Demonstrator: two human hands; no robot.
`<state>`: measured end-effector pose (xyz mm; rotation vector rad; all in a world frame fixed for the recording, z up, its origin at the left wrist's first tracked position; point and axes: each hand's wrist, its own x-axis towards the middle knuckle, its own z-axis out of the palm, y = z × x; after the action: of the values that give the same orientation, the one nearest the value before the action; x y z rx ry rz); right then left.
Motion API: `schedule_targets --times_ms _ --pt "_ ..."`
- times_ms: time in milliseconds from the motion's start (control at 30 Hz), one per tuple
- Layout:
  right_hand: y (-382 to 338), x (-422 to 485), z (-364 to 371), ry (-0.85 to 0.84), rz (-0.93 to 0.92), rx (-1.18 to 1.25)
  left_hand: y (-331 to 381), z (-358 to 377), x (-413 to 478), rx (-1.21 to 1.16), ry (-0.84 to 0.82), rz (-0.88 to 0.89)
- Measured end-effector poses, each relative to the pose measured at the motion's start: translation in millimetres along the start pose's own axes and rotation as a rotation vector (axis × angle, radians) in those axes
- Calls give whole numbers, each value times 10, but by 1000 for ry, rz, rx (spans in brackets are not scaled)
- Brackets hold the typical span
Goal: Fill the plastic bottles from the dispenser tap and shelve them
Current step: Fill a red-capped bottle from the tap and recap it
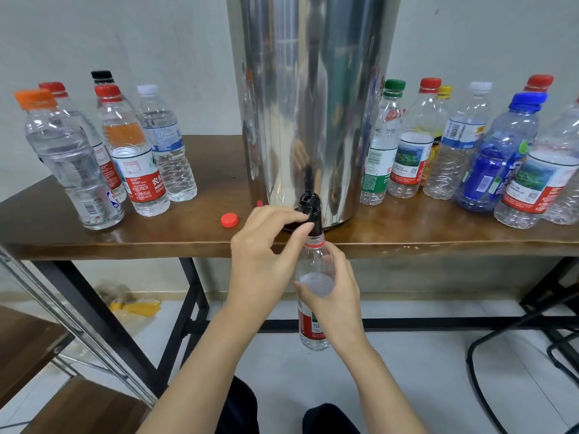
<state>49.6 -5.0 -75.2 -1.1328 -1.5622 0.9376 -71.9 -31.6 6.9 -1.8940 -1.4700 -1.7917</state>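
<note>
stainless dispenser [313, 104]: far centre of wooden table [125, 236]. black tap [310, 208]: left hand [266, 249] thumb and forefinger pinching its lever. uncapped red-label bottle [313, 261]: mouth under tap, below near table edge; right hand [338, 299] fingers curled round its middle. loose red cap [229, 220]: left of tap.

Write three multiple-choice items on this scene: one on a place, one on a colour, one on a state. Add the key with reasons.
1. Where is the loose cap?
A. on the table, left of the tap
B. on the floor
C. on a shelf

2. What colour is the tap?
A. red
B. black
C. white

3. How is the bottle in the right hand?
A. capped
B. uncapped, mouth under the tap
C. lying flat

Key:
1 A: it lies on the wood.
2 B: lever and spout are black.
3 B: its open neck sits below the spout, and the left hand pinches the lever.
</note>
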Motion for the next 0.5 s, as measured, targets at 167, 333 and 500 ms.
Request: schedule_targets --times_ms 167,333,500 --pt "-5 -6 -2 -14 -7 -13 -151 -70 35 58 -39 19" --pt "-19 -15 1 -4 -5 -36 -149 22 -36 288 -23 73" --pt "-18 -5 -8 1 -12 -65 -201 73 -47 336 8 81"
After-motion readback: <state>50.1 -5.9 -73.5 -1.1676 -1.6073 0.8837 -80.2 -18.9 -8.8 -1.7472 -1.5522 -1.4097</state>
